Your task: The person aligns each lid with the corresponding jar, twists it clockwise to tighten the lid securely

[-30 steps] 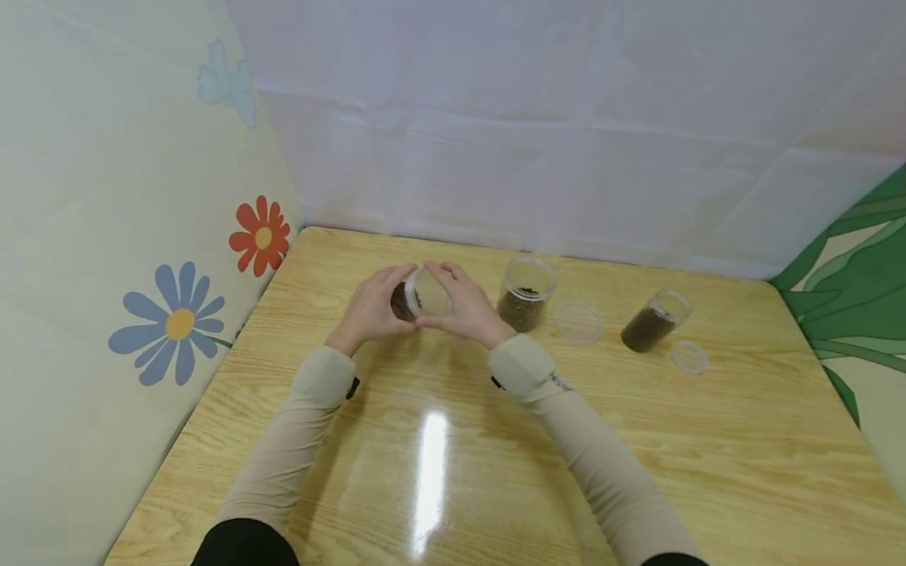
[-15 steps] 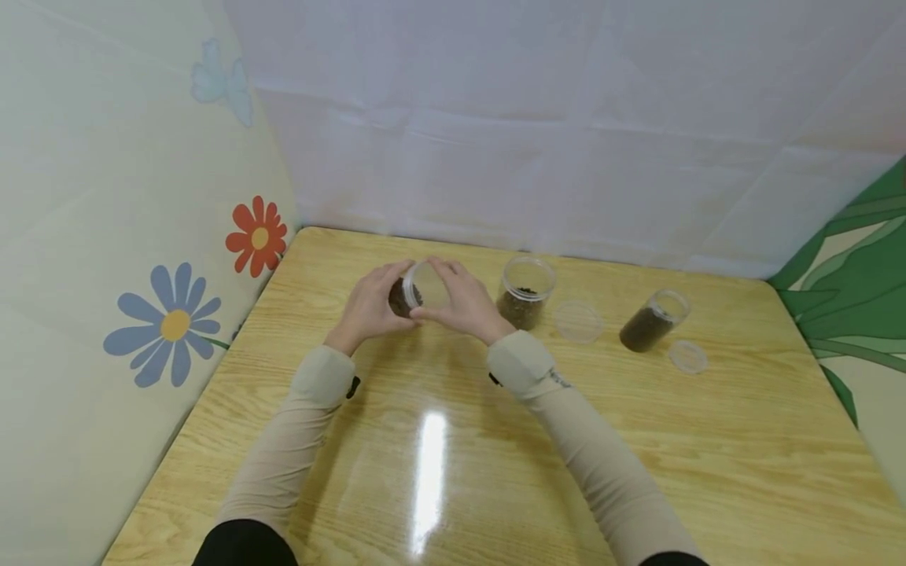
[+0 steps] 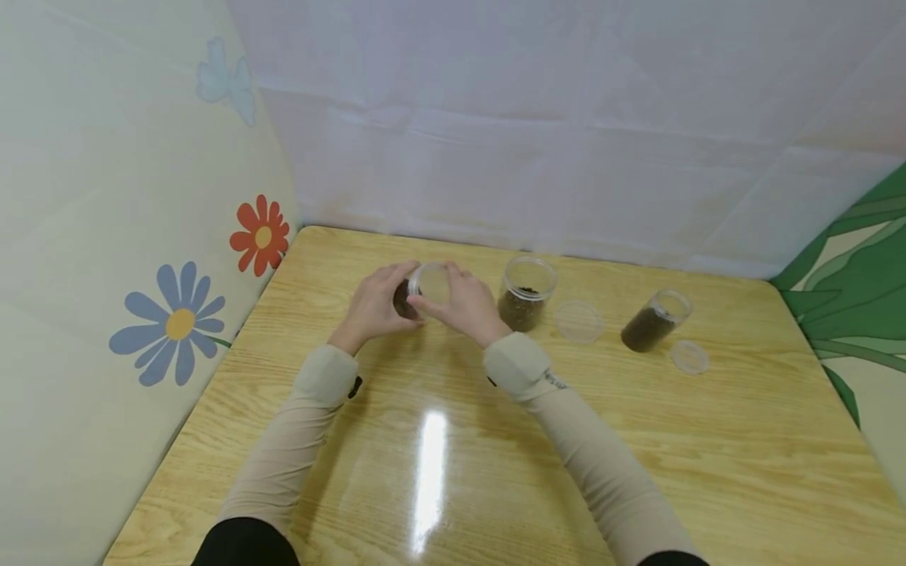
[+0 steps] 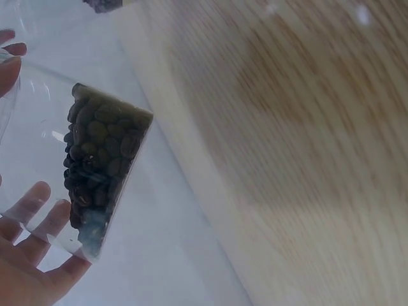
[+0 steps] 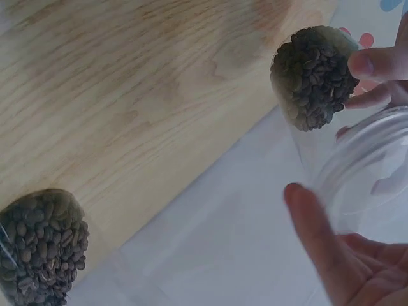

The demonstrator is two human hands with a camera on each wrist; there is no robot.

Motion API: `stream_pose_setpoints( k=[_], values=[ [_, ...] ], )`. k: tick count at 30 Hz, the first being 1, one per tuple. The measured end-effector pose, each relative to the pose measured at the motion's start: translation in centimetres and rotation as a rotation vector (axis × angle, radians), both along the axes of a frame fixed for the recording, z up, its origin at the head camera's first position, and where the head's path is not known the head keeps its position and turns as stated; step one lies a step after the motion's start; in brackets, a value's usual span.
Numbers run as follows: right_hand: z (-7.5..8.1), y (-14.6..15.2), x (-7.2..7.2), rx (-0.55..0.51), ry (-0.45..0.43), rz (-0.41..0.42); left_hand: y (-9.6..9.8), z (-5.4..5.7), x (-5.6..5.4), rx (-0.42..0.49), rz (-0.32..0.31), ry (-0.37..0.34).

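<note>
In the head view, my left hand (image 3: 371, 308) grips a clear jar (image 3: 403, 300) that lies tilted with its mouth end toward the right. Dark coffee beans (image 4: 102, 159) fill its bottom end in the left wrist view. My right hand (image 3: 469, 306) holds the clear round lid (image 3: 435, 284) at the jar's mouth, thumb and fingers on opposite sides of the rim. From the right wrist, the ridged clear rim (image 5: 366, 162) shows between the right thumb and fingers, with the beans beyond it.
Right of my hands stands a wide open jar (image 3: 522, 306) of dark beans, a clear lid (image 3: 579, 321) flat beside it. Farther right are a narrower open jar (image 3: 647, 328) with dark contents and a small lid (image 3: 690, 357). A white backdrop (image 3: 538, 173) rises behind the table.
My right hand has turned at the lid: its thumb has moved up and its fingers have shifted right. The left hand keeps its grip on the jar, nearly still.
</note>
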State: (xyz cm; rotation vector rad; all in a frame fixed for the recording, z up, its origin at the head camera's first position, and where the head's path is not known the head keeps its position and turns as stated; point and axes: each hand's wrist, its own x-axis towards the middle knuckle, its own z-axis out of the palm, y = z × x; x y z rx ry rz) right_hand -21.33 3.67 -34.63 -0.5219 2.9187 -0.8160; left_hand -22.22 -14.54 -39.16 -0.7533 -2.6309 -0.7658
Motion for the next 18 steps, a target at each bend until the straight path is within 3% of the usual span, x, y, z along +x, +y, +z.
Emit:
stream_pose_setpoints(
  k=[4, 7, 11, 14, 18],
  values=[
    [0.22, 0.11, 0.13, 0.001, -0.030, 0.023, -0.12, -0.09, -0.03, -0.020, 0.006, 0.008],
    [0.24, 0.43, 0.18, -0.036, -0.027, 0.114, -0.13, -0.11, -0.04, -0.032, 0.009, 0.010],
    [0.13, 0.72, 0.11, -0.070, 0.041, 0.227, -0.07, 0.00, -0.03, -0.041, 0.006, 0.009],
    [0.05, 0.69, 0.09, -0.074, 0.063, 0.224, -0.04, 0.06, 0.01, -0.047, 0.006, 0.011],
    [0.05, 0.45, 0.18, -0.074, 0.020, 0.148, 0.00, 0.01, 0.08, -0.052, 0.008, 0.029]
  ],
)
